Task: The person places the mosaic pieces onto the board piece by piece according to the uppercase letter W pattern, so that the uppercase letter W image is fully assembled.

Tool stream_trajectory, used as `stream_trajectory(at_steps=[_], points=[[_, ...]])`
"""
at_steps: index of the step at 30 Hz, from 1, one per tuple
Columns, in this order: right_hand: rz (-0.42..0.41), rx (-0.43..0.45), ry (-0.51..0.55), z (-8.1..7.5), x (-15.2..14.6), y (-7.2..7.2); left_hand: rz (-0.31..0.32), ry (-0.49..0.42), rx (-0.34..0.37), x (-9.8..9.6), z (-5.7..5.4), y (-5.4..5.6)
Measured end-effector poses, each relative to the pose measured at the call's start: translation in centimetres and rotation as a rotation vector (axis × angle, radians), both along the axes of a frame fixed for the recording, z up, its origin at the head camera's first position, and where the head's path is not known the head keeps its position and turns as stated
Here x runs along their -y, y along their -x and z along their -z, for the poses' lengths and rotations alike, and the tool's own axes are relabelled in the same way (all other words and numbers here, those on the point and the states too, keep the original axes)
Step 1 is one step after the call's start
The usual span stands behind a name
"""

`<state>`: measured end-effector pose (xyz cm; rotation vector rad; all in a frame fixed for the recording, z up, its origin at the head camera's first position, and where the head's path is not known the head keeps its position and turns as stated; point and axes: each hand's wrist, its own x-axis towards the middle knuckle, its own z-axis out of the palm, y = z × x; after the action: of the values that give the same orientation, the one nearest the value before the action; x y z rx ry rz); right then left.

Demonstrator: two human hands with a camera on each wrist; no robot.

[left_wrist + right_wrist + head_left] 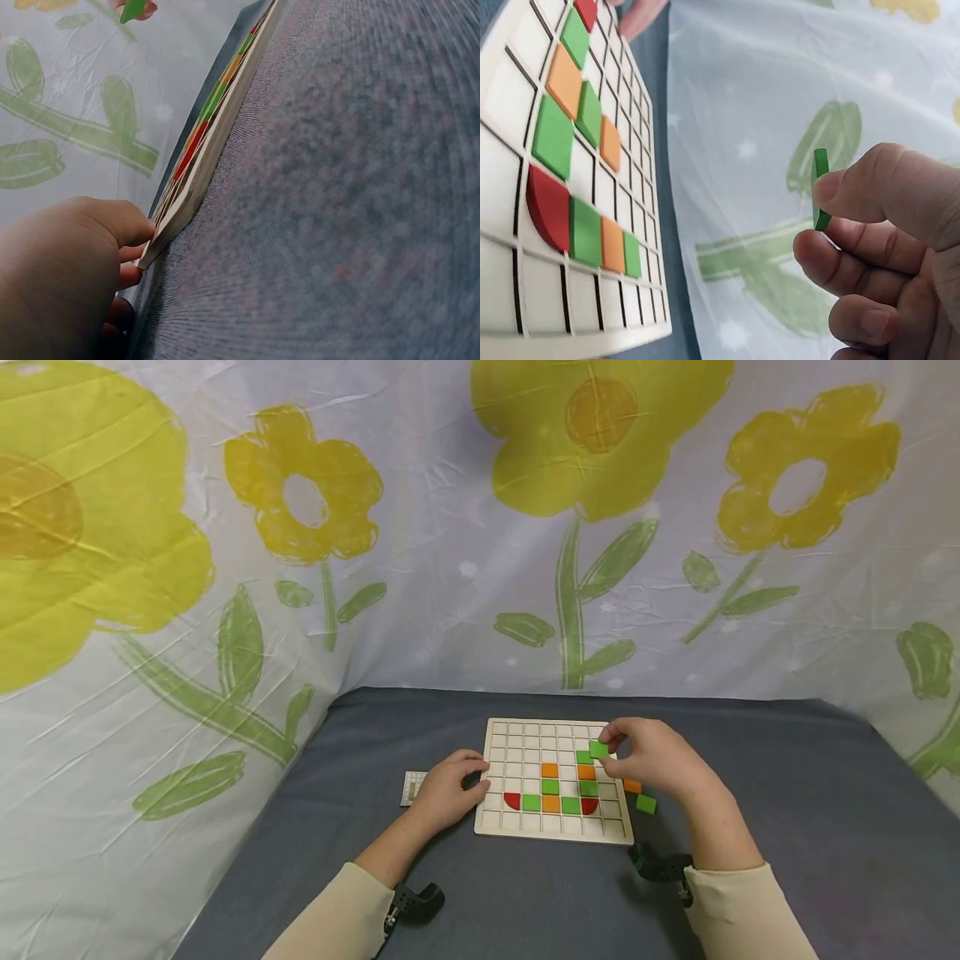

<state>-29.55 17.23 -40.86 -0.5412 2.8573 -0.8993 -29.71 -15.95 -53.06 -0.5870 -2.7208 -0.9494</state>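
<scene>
A pale wooden grid board (517,735) lies on the grey table, with green, orange and red tiles set in its cells (555,135). My right hand (652,760) pinches a green square tile (598,749) between thumb and fingers just above the board's upper right cells; the right wrist view shows the tile (821,187) edge-on in that pinch. My left hand (446,789) holds the board's left edge (176,217), fingers curled on the rim. Loose on the table by the right hand lie an orange tile (632,787) and a green tile (646,804).
A small gridded card (412,787) lies left of the board, partly under my left hand. A flower-printed sheet (450,527) hangs behind and to the left of the grey table (787,827). Wrist camera mounts (660,866) sit on both forearms.
</scene>
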Motion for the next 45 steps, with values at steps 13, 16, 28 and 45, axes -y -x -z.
stream_trajectory(at_steps=[13,16,28,45], points=[[-0.086,0.017,0.021,1.0,4.5,0.6,0.006,0.020,-0.004,0.1,0.0,-0.1],[-0.106,0.000,-0.008,1.1,6.0,0.6,0.002,0.016,-0.008,0.1,0.1,0.0],[-0.149,0.006,-0.115,2.5,10.6,1.3,-0.001,0.020,-0.006,0.0,-0.3,-0.1],[-0.112,0.094,-0.166,5.1,11.4,2.3,0.002,0.032,-0.002,0.0,-0.3,0.0]])
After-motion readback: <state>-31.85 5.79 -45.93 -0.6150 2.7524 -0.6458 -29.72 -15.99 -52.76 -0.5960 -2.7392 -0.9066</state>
